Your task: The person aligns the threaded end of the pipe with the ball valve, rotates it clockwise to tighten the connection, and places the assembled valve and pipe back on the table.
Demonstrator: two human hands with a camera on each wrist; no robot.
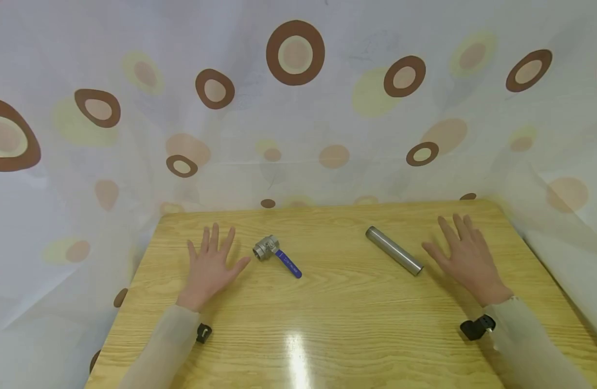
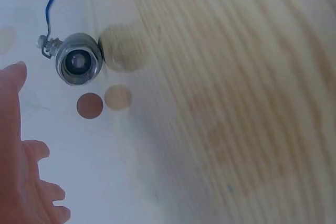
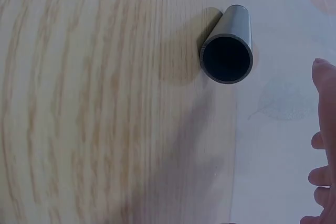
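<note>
Valve [image 1: 269,248] (one, blue-handled) near left hand [image 1: 210,272]; one pipe [image 1: 394,250] near right hand [image 1: 468,262]; both splayed, released.

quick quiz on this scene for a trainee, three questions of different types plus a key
1. True or false: the left hand is nearer the ball valve than the right hand is.
2. How is the metal tube placed?
a) upright on the table
b) lying on its side on the table
c) leaning against the ball valve
3. Fill in the colour: the ball valve has a ____ lever.

Key: 1. true; 2. b; 3. blue
</note>
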